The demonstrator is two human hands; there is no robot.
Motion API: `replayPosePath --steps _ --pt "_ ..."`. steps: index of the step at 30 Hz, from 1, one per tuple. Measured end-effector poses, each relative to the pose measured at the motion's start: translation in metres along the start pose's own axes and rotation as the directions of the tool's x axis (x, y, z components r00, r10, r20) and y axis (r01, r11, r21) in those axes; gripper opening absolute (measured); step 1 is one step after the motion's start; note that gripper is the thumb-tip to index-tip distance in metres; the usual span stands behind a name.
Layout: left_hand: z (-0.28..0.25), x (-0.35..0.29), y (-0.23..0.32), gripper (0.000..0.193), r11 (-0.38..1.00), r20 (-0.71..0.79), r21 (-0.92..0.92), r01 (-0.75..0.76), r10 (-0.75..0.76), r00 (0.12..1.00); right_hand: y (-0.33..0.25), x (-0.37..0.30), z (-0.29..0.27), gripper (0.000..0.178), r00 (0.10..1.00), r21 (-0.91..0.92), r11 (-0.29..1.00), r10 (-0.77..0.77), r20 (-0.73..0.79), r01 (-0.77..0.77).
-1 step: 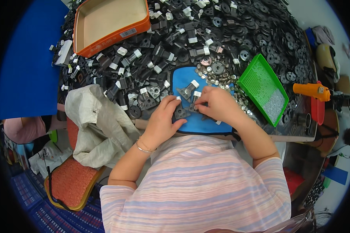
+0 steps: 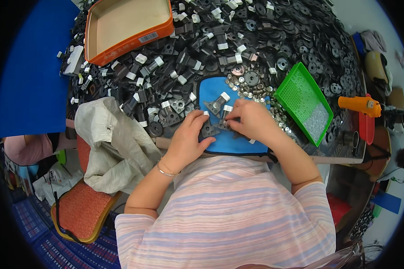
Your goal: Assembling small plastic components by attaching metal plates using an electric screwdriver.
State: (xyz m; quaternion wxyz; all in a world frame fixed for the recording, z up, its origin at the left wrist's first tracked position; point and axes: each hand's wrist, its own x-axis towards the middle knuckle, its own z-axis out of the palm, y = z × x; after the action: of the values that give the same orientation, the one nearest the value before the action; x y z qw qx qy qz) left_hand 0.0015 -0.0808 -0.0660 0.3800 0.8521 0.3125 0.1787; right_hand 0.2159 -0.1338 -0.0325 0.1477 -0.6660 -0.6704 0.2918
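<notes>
On the blue mat (image 2: 238, 146) lie several black brackets with white ends. My left hand (image 2: 188, 138) curls round one black bracket (image 2: 208, 130), fingers at its far side and thumb at its near side. My right hand (image 2: 256, 122) is closed, thumb and fingertips pinched together over another black bracket (image 2: 227, 110). Whatever sits in that pinch is too small and covered to name. Farther up the mat, a third bracket (image 2: 217, 104) lies untouched between the two hands.
Small round metal pieces (image 2: 254, 91) are heaped beside the mat's far right corner. A green tray (image 2: 307, 106) holds tiny clear-grey bits. Piled black parts (image 2: 175, 67) cover the table, with an orange box (image 2: 129, 48) on top. An orange electric screwdriver (image 2: 359, 105) is at right.
</notes>
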Motion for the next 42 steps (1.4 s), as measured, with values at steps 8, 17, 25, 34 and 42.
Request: replayPosePath --steps 8,17,25,34,42 --pt "0.001 0.0 0.0 0.054 1.0 0.0 0.003 0.007 -0.007 1.0 -0.009 -0.006 0.004 0.018 0.996 0.038 0.999 0.021 -0.087 -0.017" --pt "0.002 0.001 -0.003 0.054 1.0 -0.01 -0.012 0.004 -0.004 1.0 -0.003 -0.004 0.008 0.017 0.998 0.019 1.0 -0.014 -0.064 0.016" --pt "0.003 0.0 -0.006 0.056 1.0 -0.02 -0.021 0.0 0.0 1.0 -0.007 0.028 0.01 0.018 0.974 -0.063 0.991 -0.131 -0.184 0.122" --pt "0.006 -0.003 -0.01 0.073 0.981 -0.034 -0.179 0.073 -0.08 0.996 -0.029 0.015 0.024 0.017 0.97 -0.091 0.966 -0.234 0.071 0.24" --pt "0.008 -0.002 -0.011 0.076 0.986 -0.07 -0.159 0.045 -0.056 0.996 -0.025 0.009 0.016 0.018 0.968 -0.089 0.965 -0.251 -0.032 0.247"
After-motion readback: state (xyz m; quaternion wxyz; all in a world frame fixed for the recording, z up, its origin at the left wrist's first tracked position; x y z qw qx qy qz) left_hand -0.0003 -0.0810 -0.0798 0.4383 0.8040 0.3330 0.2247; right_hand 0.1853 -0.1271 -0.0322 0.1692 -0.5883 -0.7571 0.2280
